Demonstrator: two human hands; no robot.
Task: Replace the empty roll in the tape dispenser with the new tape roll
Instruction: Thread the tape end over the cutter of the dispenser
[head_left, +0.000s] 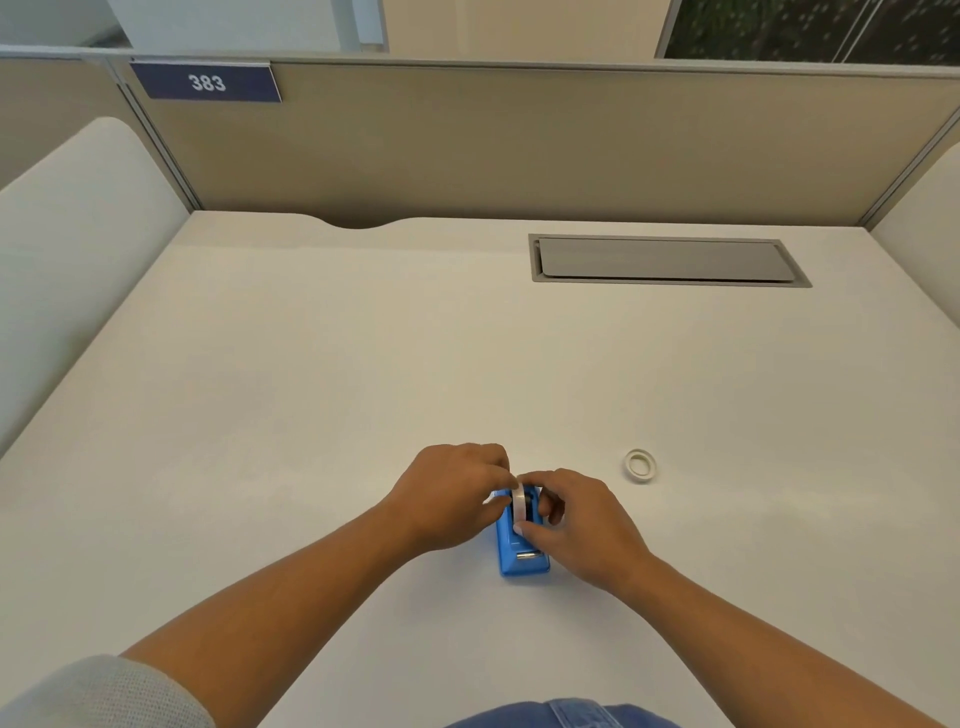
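A small blue tape dispenser (522, 558) lies on the white desk (311, 389), its cutter end toward me. A clear tape roll (519, 506) stands on edge in the dispenser's well. My left hand (452, 493) holds the dispenser and roll from the left, fingertips touching the roll's top. My right hand (582, 525) grips the roll from the right, thumb on its near edge. A white empty roll core (640, 466) lies flat on the desk, to the right and apart from both hands.
A grey cable hatch (667, 259) is set into the desk at the back right. Beige partition walls (519, 145) enclose the desk, with a number plate 383 (207, 82) at the upper left.
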